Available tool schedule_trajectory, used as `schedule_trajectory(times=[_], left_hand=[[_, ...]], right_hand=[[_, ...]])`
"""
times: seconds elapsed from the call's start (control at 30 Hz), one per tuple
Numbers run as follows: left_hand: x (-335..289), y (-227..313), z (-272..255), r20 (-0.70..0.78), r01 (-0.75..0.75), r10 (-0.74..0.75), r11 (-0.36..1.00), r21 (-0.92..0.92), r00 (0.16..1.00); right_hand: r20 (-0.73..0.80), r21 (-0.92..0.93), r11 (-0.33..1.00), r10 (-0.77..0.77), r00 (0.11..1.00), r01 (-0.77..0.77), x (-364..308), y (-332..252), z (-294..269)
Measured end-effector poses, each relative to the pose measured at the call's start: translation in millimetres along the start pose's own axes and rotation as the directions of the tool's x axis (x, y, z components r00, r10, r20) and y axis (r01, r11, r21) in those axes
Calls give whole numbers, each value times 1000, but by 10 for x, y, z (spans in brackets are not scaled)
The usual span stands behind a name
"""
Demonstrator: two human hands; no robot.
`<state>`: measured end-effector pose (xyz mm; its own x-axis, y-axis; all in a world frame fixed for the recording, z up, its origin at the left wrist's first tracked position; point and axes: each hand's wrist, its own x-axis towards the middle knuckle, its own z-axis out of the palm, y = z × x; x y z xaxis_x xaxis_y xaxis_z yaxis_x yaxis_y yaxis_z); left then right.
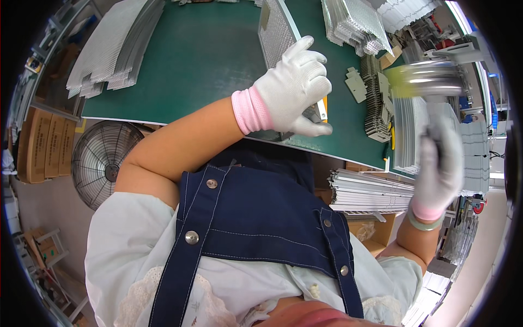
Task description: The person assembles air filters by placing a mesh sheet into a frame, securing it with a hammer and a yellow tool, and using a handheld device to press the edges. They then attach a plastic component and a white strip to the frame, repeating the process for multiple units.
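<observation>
My left hand (297, 87), in a white glove with a pink cuff, grips a framed metal mesh panel (277, 41). The panel stands on edge on the green worktable (196, 65), and the hand covers part of its near end. In my raised right hand (445, 158), also gloved, is a mallet (427, 80) with a shiny metal and yellow head. Motion blurs the mallet and this hand, and the mallet is apart from the panel. Thin flat metal plates (373, 101) stand in a row between the two hands, with a loose plate (356, 85) beside them.
Stacked silvery mesh sheets (117, 43) lie at the table's far left, and more mesh sheets (354, 24) at the far right. Long metal strips (370, 192) sit on a shelf below the right edge. A round fan (106, 163) and cardboard boxes (43, 144) stand at left.
</observation>
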<state>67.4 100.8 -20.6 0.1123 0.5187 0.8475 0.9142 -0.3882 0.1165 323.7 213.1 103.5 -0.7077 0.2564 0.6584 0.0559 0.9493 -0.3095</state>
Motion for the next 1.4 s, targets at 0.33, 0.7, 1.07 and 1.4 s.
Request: schedule_trajectory(times=[0.33, 0.7, 1.07, 1.4], left_hand=[[-36, 15, 8, 6, 6, -6, 999, -39, 1000], [-32, 25, 0, -4, 34, -34, 999, -10, 999], [-90, 18, 59, -30, 27, -28, 999, -25, 999], [-35, 65, 55, 46, 55, -55, 998, -6, 997]], right_hand=[[129, -143, 942, -287, 949, 304, 64, 66, -21], [490, -229, 898, -226, 842, 375, 55, 105, 238], [152, -62, 877, 481, 864, -477, -672, 2278, 1558], [-430, -387, 919, -104, 897, -79, 2125, 2581, -828]])
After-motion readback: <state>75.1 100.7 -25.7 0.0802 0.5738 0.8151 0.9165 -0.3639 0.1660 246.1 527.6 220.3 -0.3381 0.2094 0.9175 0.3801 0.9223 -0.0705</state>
